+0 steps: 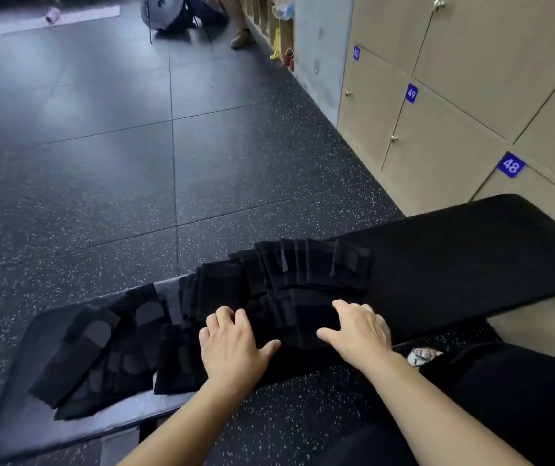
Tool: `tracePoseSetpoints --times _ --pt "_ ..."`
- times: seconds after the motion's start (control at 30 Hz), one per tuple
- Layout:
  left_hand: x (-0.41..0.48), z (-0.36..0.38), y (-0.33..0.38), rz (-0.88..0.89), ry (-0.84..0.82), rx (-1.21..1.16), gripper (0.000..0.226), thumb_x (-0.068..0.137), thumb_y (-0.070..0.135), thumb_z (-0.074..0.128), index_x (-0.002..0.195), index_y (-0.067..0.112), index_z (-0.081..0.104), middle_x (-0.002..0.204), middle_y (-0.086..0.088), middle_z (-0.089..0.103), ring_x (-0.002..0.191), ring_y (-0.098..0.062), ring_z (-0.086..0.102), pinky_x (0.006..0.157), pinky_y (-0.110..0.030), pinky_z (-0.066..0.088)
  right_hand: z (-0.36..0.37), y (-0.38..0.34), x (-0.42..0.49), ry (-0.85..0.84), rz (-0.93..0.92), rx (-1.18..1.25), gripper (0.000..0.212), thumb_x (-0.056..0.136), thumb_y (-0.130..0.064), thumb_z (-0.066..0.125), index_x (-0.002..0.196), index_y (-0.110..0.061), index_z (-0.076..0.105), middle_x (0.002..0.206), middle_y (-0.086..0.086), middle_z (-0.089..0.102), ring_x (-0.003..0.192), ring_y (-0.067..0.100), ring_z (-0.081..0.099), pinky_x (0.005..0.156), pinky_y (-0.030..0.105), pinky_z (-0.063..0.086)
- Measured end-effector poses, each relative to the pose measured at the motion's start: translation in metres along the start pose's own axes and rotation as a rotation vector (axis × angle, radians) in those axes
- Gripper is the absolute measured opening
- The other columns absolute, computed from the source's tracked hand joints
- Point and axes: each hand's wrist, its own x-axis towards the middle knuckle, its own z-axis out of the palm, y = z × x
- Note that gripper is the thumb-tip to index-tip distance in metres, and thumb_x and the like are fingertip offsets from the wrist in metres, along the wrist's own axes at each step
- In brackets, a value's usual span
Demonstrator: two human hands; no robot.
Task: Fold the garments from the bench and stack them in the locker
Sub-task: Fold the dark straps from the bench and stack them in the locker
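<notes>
Black folded garments (320, 264) lie in overlapping rows on the bench (471, 257). Our left hand (232, 344) and right hand (358, 331) rest on those at the bench's near edge, fingers bent, thumbs spread. We cannot tell if they grip.

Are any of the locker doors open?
No, every locker door in view is shut; the left hand and right hand hold black garments on the bench.

Garments (303, 267) indistinct against black bench (471, 250)
</notes>
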Motion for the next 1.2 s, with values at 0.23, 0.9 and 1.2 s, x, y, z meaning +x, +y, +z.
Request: tracePoseSetpoints --times 0.23,0.9,1.2 --pt "-0.005 0.014 -0.023 0.053 -0.043 -0.146 0.063 0.089 0.061 0.053 0.142 0.030 0.041 0.137 0.003 0.036 0.127 -0.018 0.036 0.101 -0.028 0.032 0.011 -0.007 0.007 -0.048 -0.006 0.011 0.052 0.091 -0.047 0.058 0.133 -0.020 0.046 0.128 0.001 0.054 0.124 0.022 0.044 0.101 0.035 0.036" --pt "0.021 0.019 0.039 -0.221 -0.142 -0.890 0.088 0.066 0.043 0.087 0.133 0.009 0.042 0.114 -0.001 0.062 0.097 -0.015 0.059 0.077 -0.025 0.048 0.019 -0.004 0.013 -0.074 -0.070 0.008 0.044 0.092 -0.044 0.057 0.131 -0.024 0.054 0.130 0.005 0.048 0.123 0.023 0.044 0.101 0.034 0.037" --pt "0.016 0.020 0.046 -0.235 -0.124 -1.048 0.060 0.070 0.021 0.085 0.111 0.024 0.041 0.094 0.005 0.063 0.085 -0.010 0.063 0.075 -0.035 0.058 0.022 0.000 0.014 -0.067 -0.059 0.137 0.059 0.084 -0.043 0.067 0.133 -0.022 0.042 0.130 0.003 0.050 0.120 0.022 0.050 0.098 0.034 0.041"
